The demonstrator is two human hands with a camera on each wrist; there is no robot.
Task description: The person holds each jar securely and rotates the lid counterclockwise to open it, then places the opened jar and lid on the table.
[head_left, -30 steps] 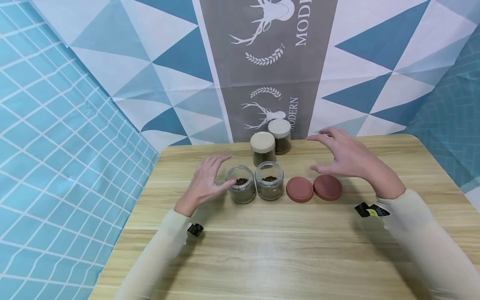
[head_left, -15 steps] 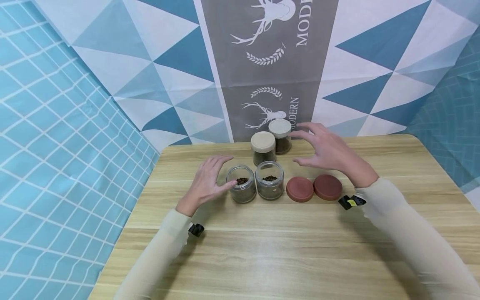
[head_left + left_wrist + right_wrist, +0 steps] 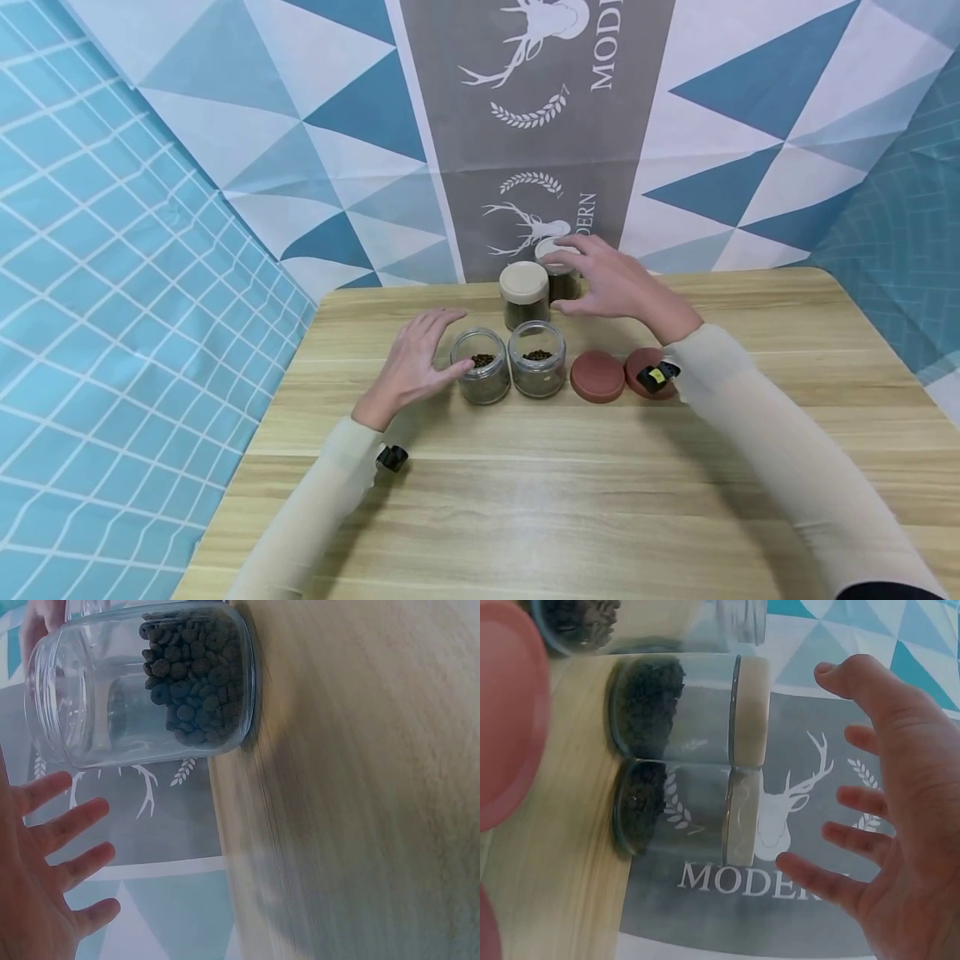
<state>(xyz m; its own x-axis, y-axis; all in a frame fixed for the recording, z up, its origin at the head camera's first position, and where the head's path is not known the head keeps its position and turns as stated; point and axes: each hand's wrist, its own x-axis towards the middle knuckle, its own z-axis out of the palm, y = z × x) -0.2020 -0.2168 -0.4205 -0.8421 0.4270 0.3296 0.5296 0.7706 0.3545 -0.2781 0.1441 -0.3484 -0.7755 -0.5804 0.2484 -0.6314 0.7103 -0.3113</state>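
Observation:
My left hand (image 3: 408, 367) is held beside an uncovered glass jar (image 3: 483, 388), thumb near its rim and fingers spread. Small dark brown pellets (image 3: 191, 682) fill the bottom of that jar in the left wrist view. A second uncovered jar (image 3: 538, 382) with similar pellets stands right against it. Behind them is a jar with a cream lid (image 3: 524, 282) and dark contents, and farther back another cream-lidded jar (image 3: 564, 287). My right hand (image 3: 611, 282) hovers at the rear jar's lid, partly covering it in the head view. In the right wrist view, its loosely bent fingers hold nothing.
Two round red lids lie on the wooden table right of the uncovered jars: the left lid (image 3: 597, 377) shows whole, the right lid (image 3: 636, 363) is partly behind my right wrist camera (image 3: 658, 377). A patterned cloth backdrop (image 3: 540, 150) rises behind the table.
My right hand has moved left from above the red lids to the rear cream-lidded jar. The left hand stays beside its jar, and the jars have not moved.

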